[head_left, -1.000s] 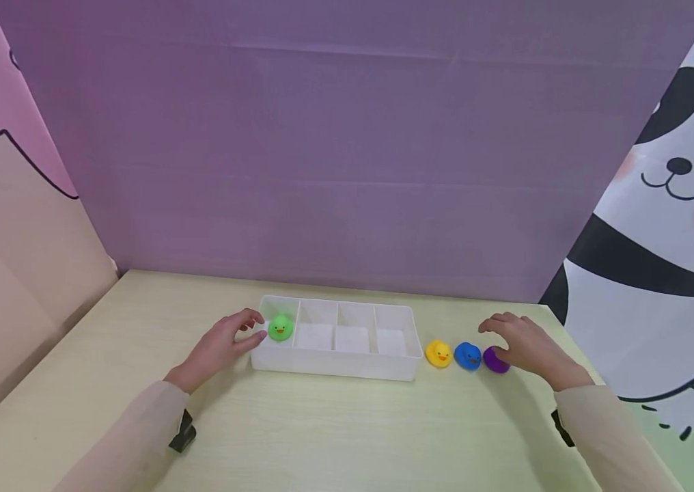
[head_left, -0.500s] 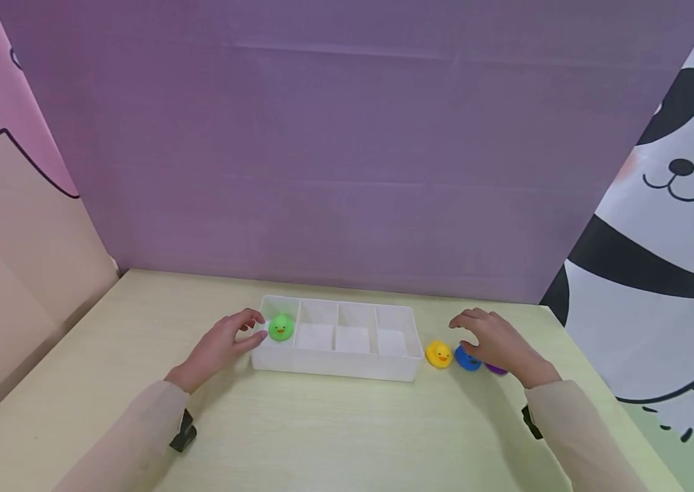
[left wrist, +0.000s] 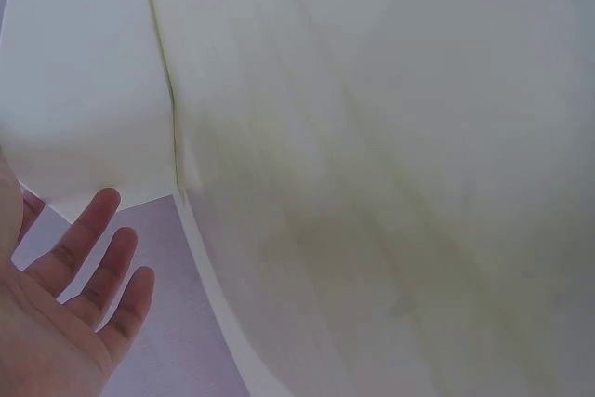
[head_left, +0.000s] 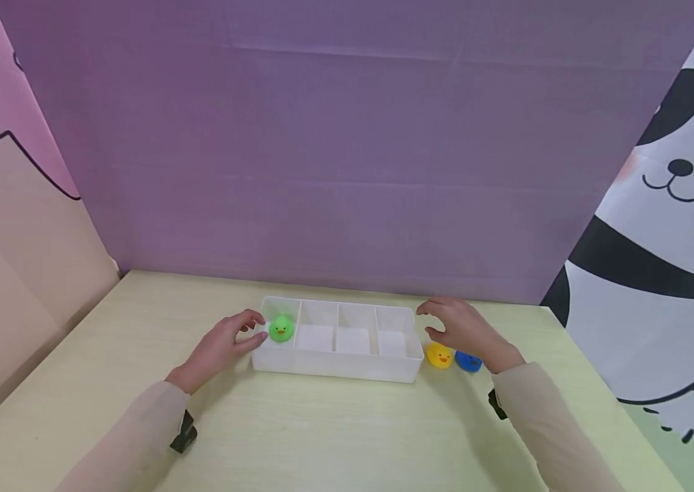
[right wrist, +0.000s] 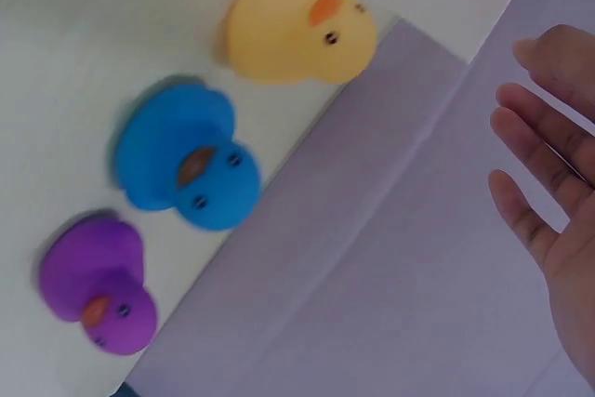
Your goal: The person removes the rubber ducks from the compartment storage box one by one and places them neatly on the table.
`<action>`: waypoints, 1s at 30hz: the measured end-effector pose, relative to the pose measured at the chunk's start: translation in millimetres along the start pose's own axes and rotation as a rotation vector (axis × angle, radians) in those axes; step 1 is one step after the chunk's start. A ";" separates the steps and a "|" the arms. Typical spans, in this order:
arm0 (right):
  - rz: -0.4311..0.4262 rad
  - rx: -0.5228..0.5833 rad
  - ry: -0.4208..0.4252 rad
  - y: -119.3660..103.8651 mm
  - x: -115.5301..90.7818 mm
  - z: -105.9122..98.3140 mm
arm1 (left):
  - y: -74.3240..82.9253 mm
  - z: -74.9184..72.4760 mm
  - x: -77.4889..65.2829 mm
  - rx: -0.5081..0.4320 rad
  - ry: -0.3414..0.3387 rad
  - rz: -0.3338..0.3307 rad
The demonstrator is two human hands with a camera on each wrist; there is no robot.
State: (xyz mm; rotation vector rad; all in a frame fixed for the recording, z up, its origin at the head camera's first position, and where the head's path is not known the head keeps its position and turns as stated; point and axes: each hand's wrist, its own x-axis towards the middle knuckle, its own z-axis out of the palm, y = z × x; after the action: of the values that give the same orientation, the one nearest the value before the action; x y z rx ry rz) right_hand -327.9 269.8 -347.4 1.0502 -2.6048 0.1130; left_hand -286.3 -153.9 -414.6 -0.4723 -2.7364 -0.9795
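Note:
A white divided box (head_left: 337,365) lies lengthwise on the table, a green rubber duck (head_left: 281,329) in its leftmost compartment. At the box's left end is my left hand (head_left: 222,345), fingers loosely bent and holding nothing; its fingers show spread apart in the left wrist view. My right hand (head_left: 462,335) hovers by the box's right end, above a yellow rubber duck (head_left: 439,356) and a blue rubber duck (head_left: 468,361), with nothing in its grasp. A purple rubber duck (right wrist: 100,281) shows in the right wrist view, in line with those two; in the head view my right hand and forearm hide it.
The other three compartments of the box hold nothing. A purple backdrop (head_left: 347,150) stands behind the pale wooden table (head_left: 335,430). To the right is a panel with a panda drawing (head_left: 654,301), and a pink and beige panel (head_left: 9,246) rises on the left.
My right hand has moved left, from over the purple duck, past the blue one, to beside the box's right end, still holding nothing. My left hand and the ducks have stayed in place.

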 end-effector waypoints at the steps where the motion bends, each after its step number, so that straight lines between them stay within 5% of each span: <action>1: -0.008 0.006 0.001 -3.0 3.0 0.1 | -0.1 0.1 -0.1 0.002 0.001 -0.001; 30: -0.174 0.024 -0.070 -77.9 82.0 20.6 | -0.7 -1.9 -0.2 0.010 -0.001 -0.021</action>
State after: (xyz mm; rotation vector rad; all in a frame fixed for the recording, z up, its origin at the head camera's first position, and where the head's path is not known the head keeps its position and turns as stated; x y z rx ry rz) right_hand -335.2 155.2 -343.5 1.3052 -2.5653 0.0668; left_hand -286.2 -155.6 -413.7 -0.4435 -2.7508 -0.9704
